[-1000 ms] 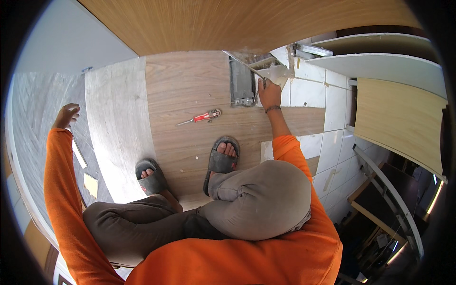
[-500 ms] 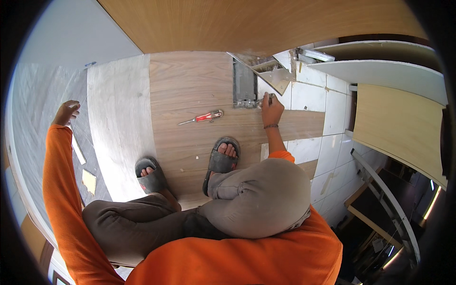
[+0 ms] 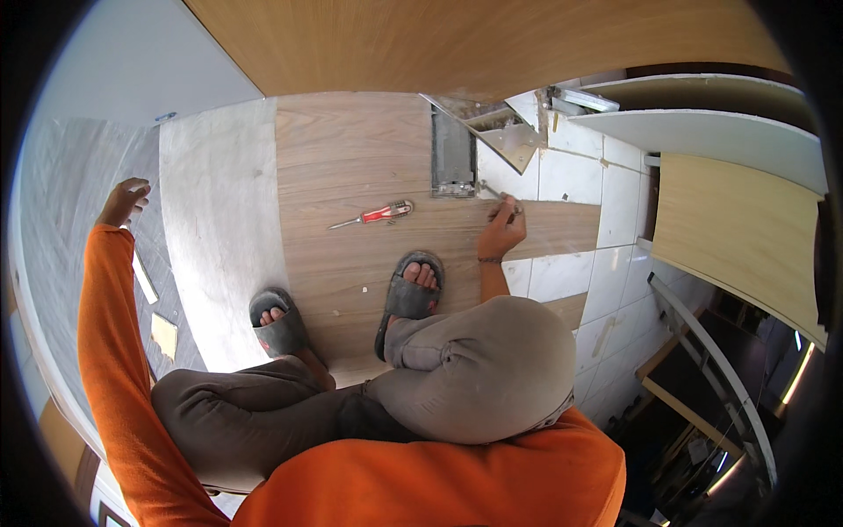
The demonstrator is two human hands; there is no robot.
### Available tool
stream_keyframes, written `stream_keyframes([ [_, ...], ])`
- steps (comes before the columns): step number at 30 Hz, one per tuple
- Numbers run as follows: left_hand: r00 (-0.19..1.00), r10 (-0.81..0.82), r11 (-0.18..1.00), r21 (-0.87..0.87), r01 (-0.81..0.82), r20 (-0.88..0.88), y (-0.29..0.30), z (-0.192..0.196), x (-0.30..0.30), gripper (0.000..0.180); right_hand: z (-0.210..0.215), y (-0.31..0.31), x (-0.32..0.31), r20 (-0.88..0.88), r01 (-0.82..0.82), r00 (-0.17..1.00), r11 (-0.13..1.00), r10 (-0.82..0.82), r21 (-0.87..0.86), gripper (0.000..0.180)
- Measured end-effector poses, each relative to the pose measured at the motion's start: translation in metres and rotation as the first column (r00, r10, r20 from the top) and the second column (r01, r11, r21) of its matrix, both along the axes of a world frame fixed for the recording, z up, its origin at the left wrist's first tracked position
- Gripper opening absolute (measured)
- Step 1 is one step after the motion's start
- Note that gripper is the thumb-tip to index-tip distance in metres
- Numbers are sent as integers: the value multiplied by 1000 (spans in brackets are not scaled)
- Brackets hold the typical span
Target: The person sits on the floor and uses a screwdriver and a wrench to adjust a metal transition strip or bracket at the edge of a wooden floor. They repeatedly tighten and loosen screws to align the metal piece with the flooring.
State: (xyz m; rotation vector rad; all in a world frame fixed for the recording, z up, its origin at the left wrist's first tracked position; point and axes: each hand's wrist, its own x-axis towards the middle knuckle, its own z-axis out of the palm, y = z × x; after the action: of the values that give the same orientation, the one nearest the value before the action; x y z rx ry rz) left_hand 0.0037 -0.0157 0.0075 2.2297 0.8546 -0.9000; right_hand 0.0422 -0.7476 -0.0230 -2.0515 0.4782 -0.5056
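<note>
My right hand (image 3: 501, 235) is closed on a slim grey metal tool (image 3: 492, 191) whose exact kind I cannot make out. The tool's tip points toward the near right corner of a dark grey rectangular metal box (image 3: 453, 154) set into the floor. Left of that hand, a screwdriver (image 3: 385, 213) with a red and clear handle lies on the wood-look floor, its shaft pointing left. Far off to the left, my left hand (image 3: 123, 202) hangs above the grey floor, fingers loosely bent and apart, with nothing visible in it.
A wooden panel (image 3: 474, 44) spans the far side. Beside the metal box lies a triangular plate (image 3: 509, 145). White tiles (image 3: 571, 180) show on the right, near pale boards (image 3: 738, 233) and a curved metal rail (image 3: 716, 378). Scraps (image 3: 164, 335) lie at left.
My right hand has drawn back toward me from the box's corner, and more of the metal tool shows. The left hand has barely moved; the screwdriver lies where it was.
</note>
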Motion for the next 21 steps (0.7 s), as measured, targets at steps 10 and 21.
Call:
stream_keyframes([
  [10, 999, 40, 998, -42, -42, -28, 15, -2, -12, 44, -11, 34, -9, -134, -428, 903, 884, 409, -187, 18],
  [21, 999, 39, 999, -6, -39, -11, 11, 0, -15, 45, -33, 37, -31, -83, -374, 927, 917, 365, -142, 15],
])
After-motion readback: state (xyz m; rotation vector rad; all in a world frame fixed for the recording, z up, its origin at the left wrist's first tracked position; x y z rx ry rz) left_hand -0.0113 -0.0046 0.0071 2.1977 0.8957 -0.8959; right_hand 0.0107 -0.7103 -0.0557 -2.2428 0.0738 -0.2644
